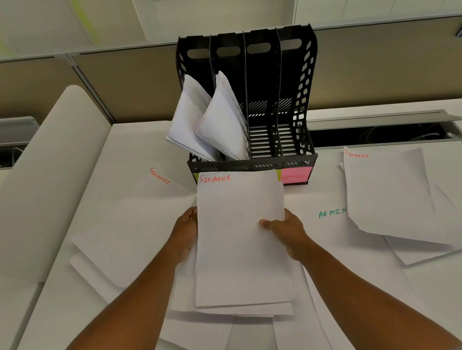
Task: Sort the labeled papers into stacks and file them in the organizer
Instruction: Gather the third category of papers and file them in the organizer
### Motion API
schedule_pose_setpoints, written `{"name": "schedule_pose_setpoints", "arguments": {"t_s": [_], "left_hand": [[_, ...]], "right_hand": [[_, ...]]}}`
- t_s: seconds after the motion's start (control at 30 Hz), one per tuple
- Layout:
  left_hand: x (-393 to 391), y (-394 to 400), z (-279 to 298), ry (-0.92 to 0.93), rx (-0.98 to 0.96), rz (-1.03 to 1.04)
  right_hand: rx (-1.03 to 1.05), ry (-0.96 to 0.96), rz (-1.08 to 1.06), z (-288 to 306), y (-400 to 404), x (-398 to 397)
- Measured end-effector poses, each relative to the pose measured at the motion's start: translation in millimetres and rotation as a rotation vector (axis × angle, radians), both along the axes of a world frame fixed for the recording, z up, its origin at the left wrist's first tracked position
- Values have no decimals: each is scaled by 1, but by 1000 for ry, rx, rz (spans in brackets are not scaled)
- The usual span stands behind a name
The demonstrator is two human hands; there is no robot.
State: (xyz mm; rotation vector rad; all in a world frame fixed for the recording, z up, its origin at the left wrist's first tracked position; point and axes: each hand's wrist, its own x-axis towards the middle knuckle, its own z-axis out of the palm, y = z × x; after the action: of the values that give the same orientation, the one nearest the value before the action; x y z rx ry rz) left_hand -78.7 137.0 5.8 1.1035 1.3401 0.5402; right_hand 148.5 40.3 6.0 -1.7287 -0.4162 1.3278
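Note:
I hold a stack of white papers [242,239], its top sheet marked FINANCE in red, just in front of the black organizer [302,104]. My left hand [186,233] grips the stack's left edge. My right hand [285,231] grips its right edge, thumb on top. The organizer's two left slots hold leaning bundles of paper [209,120]; its two right slots look empty. A pink ADMIN label [295,176] sticks to the organizer's front. Loose sheets lie around: a FINANCE sheet [132,228] at left, an ADMIN sheet [333,238] and another FINANCE sheet [388,192] at right.
The white desk [68,320] has more unlabelled-looking sheets [298,336] near its front edge. A curved white panel [40,189] rises at left. A cable trough with an open lid [385,133] runs behind the right-hand papers. A tan partition [129,83] backs the desk.

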Motion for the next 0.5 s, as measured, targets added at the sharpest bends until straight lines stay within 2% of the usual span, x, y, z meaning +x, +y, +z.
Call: {"name": "schedule_pose_setpoints", "arguments": {"t_s": [0.07, 0.13, 0.27, 0.37, 0.5], "left_hand": [[0, 4, -2, 71, 36, 100], [-5, 7, -4, 248, 187, 163], [-24, 4, -8, 660, 463, 109], [-34, 2, -10, 883, 464, -19], [-39, -3, -13, 922, 393, -42]], "right_hand": [[-8, -69, 6, 2, 1, 3], [-29, -131, 0, 3, 2, 6], [-76, -250, -25, 2, 2, 11], [-128, -290, 8, -2, -1, 13], [-127, -291, 68, -7, -5, 11]]}}
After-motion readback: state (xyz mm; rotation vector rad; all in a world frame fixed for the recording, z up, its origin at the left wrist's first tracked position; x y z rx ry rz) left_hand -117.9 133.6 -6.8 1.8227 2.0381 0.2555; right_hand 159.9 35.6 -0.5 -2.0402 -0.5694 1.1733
